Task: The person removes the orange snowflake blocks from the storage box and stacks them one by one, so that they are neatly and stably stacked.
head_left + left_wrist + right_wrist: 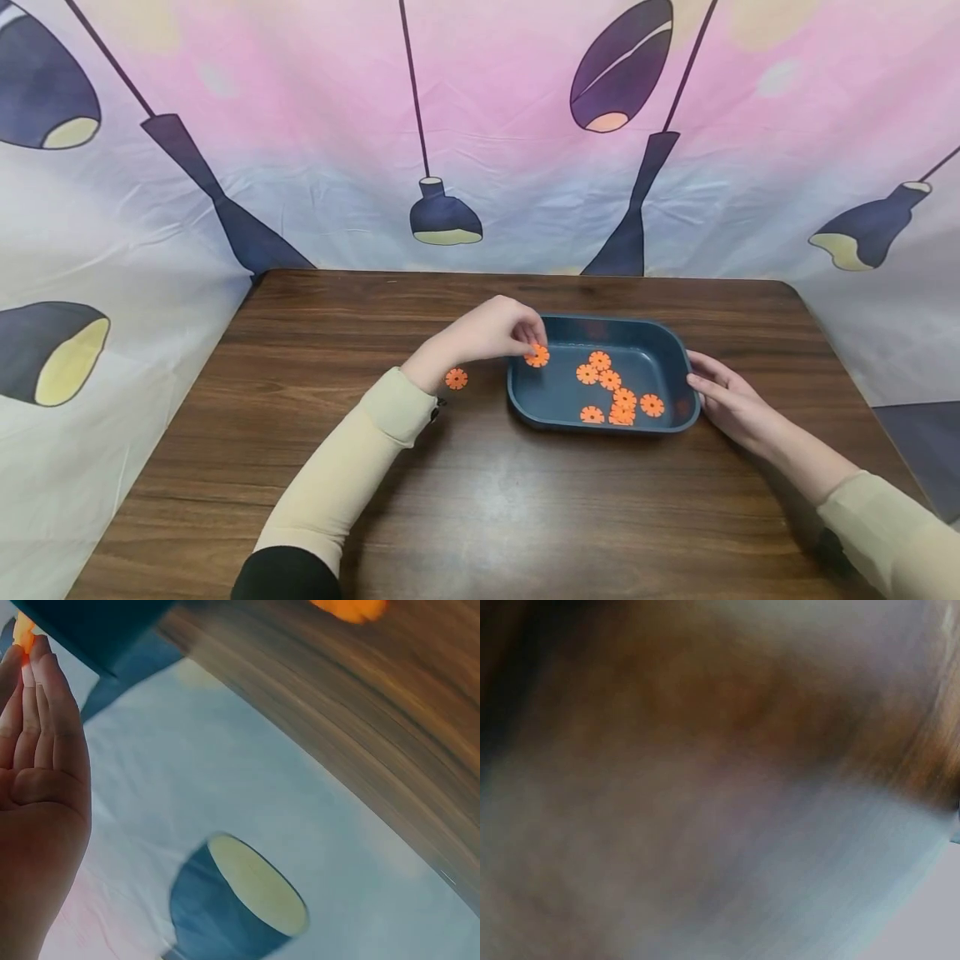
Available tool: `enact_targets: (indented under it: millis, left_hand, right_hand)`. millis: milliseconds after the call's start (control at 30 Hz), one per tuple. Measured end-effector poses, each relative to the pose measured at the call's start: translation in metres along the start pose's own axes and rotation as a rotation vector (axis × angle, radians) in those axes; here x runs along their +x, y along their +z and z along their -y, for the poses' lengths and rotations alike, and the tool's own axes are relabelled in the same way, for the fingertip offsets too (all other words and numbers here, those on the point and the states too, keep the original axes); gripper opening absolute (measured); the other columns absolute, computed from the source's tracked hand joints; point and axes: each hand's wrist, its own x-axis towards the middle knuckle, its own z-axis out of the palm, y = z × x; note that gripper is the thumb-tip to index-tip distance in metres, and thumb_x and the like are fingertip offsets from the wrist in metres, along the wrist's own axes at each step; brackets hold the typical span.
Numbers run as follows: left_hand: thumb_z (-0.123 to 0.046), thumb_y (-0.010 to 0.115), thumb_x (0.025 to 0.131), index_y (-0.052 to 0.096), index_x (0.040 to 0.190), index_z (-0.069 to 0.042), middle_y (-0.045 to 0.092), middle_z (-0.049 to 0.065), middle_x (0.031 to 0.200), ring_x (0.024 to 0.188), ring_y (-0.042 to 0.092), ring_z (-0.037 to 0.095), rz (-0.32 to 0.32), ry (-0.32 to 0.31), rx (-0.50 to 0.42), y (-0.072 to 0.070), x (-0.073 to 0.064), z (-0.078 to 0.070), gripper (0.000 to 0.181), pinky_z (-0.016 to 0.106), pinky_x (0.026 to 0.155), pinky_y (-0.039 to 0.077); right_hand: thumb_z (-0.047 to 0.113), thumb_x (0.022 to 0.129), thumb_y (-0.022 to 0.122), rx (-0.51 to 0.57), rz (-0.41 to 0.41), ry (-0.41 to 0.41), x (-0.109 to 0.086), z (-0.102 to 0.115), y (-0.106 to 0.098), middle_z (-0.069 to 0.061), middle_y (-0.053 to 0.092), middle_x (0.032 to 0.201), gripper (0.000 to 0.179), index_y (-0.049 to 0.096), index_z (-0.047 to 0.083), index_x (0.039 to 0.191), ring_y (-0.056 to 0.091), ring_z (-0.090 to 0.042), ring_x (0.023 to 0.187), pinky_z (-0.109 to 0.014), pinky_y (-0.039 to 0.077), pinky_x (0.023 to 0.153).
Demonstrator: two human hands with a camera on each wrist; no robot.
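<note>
My left hand point(498, 327) pinches an orange notched plastic disc point(537, 356) between thumb and fingertips, just inside the left end of a dark blue rectangular tray point(555, 407). In the left wrist view, part of that disc point(25, 631) glows at the fingertips. Several similar orange discs point(609, 380) lie on the tray's floor, mostly in its middle and right, some overlapping. My right hand point(731, 404) holds the tray's right end, thumb near the rim. A blur fills most of the right wrist view.
One loose orange disc point(456, 379) lies on the wooden table point(480, 517), left of the tray and close to my left wrist. A fabric backdrop point(510, 150) printed with lamps hangs behind the table's far edge.
</note>
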Motion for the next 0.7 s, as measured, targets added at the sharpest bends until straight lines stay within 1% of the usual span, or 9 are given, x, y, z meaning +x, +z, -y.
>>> enact_targets:
  millis: [167, 300, 467, 700]
  left_hand:
    - [-0.007, 0.077, 0.096, 0.081, 0.101, -0.009, 0.081, 0.002, 0.095, 0.088, 0.075, 0.013, -0.041, -0.043, -0.031, -0.011, -0.020, 0.014, 0.007, 0.027, 0.083, 0.061]
    - [-0.005, 0.078, 0.094, 0.082, 0.098, -0.009, 0.081, 0.002, 0.091, 0.085, 0.075, 0.013, -0.065, -0.083, -0.048, -0.016, -0.037, 0.027, 0.006, 0.029, 0.082, 0.062]
    - [-0.002, 0.077, 0.092, 0.082, 0.095, -0.008, 0.081, 0.002, 0.088, 0.081, 0.074, 0.011, -0.047, -0.121, -0.048, -0.017, -0.052, 0.041, 0.008, 0.030, 0.080, 0.062]
    - [-0.001, 0.078, 0.091, 0.082, 0.092, -0.008, 0.080, 0.002, 0.084, 0.078, 0.071, 0.008, -0.017, -0.177, -0.032, -0.014, -0.066, 0.056, 0.008, 0.027, 0.076, 0.060]
  right_hand:
    - [0.015, 0.114, 0.047, -0.003, 0.003, 0.000, 0.000, 0.000, 0.000, 0.022, 0.063, 0.133, 0.031, 0.051, 0.034, 0.138, 0.060, 0.012, 0.122, -0.008, 0.049, 0.099]
    - [0.016, 0.114, 0.047, -0.005, 0.003, 0.001, 0.000, 0.000, -0.001, 0.022, 0.062, 0.134, 0.031, 0.051, 0.034, 0.139, 0.059, 0.012, 0.122, -0.008, 0.049, 0.099]
    - [0.015, 0.114, 0.047, 0.007, 0.007, -0.004, 0.001, -0.001, -0.001, 0.022, 0.062, 0.134, 0.031, 0.052, 0.034, 0.138, 0.060, 0.011, 0.122, -0.009, 0.050, 0.099]
    - [0.013, 0.114, 0.047, 0.013, 0.012, -0.014, 0.001, -0.001, 0.000, 0.021, 0.064, 0.133, 0.032, 0.054, 0.035, 0.137, 0.061, 0.010, 0.122, -0.009, 0.050, 0.099]
